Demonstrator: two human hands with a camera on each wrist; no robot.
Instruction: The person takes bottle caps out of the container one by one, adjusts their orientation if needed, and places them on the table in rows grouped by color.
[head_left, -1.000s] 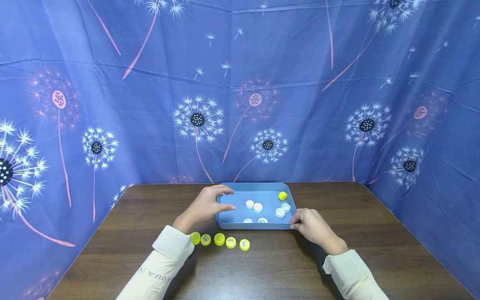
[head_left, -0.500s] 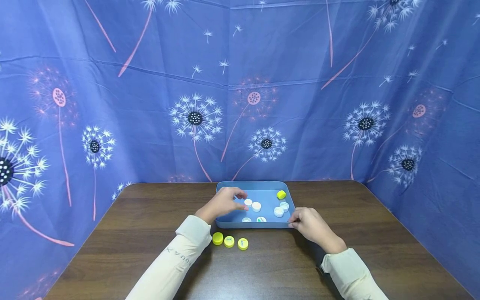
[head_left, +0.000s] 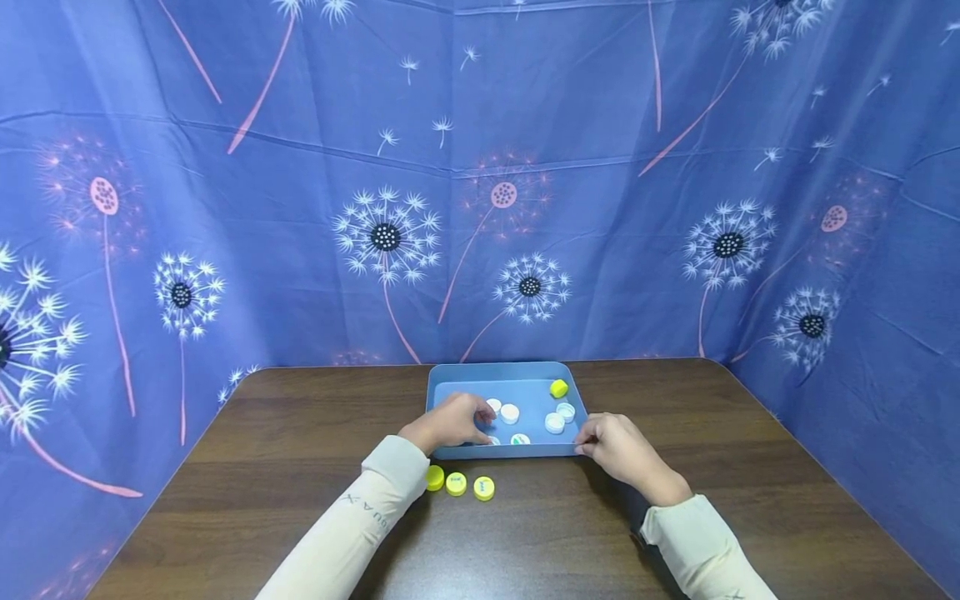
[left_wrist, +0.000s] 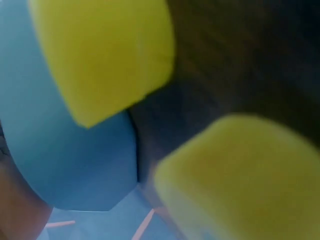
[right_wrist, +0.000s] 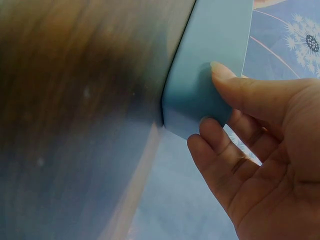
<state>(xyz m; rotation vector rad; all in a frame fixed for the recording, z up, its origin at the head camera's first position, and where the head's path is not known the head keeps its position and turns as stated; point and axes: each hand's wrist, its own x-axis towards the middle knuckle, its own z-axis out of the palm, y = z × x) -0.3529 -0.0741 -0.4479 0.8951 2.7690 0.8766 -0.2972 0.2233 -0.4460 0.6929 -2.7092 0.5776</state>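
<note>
White caps (head_left: 510, 414) in tray (head_left: 498, 374), some partly behind left grip (head_left: 450, 420), yellow caps (head_left: 456, 484) outside

A blue fabric curtain (head_left: 622, 267) hangs behind and along both sides of a dark brown wood-grain table (head_left: 750, 467), filling the upper part of the head view. It is creased and printed with large white dandelion heads (head_left: 385, 237) with dotted black centres, fainter pink dandelion heads (head_left: 503, 195), slender pink stems and small drifting white seeds (head_left: 442, 125). The table's far corners are rounded, and light gleams on its near surface.
</note>
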